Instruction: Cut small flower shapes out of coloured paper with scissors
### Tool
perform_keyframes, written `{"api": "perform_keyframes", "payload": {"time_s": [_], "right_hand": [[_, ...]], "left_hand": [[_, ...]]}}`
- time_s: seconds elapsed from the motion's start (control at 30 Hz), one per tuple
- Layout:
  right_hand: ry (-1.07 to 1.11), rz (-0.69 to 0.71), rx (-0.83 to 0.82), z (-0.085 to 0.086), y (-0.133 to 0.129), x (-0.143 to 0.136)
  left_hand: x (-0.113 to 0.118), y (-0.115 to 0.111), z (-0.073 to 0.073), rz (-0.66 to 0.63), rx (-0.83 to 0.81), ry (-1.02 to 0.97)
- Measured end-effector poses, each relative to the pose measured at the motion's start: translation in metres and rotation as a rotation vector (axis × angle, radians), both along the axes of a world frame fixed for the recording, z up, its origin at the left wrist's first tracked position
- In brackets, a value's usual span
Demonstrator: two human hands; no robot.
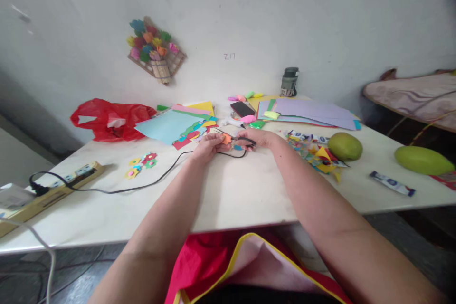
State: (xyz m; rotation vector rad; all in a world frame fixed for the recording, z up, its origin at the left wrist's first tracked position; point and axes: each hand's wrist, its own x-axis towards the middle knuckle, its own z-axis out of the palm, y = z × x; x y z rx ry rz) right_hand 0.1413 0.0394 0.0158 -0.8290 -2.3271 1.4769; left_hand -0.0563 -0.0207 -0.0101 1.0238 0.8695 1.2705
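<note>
Between the fingers of my left hand [211, 146] is a small piece of orange paper [226, 138]. My right hand [261, 139] is closed around the dark handles of a pair of scissors [248, 141], whose blades point left at the orange paper. Whether the blades are open or closed on it is too small to tell. Just beyond my hands lie cut strips of coloured paper [192, 132]. On the table to the left sit several small paper flowers [141, 164] in yellow, red and green. A heap of coloured paper scraps [320, 156] lies right of my right wrist.
A black cord [131, 190] crosses the white table [245, 194] from a power strip [67, 183] to below my hands. Behind are a red plastic bag [114, 118], paper sheets [309, 110], a phone [242, 109], a glue gun [231, 122] and a bottle [289, 81]. Green fruit [345, 146] sits right.
</note>
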Motion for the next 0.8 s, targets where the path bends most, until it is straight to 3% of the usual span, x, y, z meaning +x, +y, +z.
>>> {"api": "perform_keyframes", "payload": {"time_s": [0.8], "right_hand": [[-0.037,-0.041,0.007,0.0092,-0.0093,0.0009]], "left_hand": [[0.0002,0.0017,-0.0011,0.041,0.004,0.002]]}}
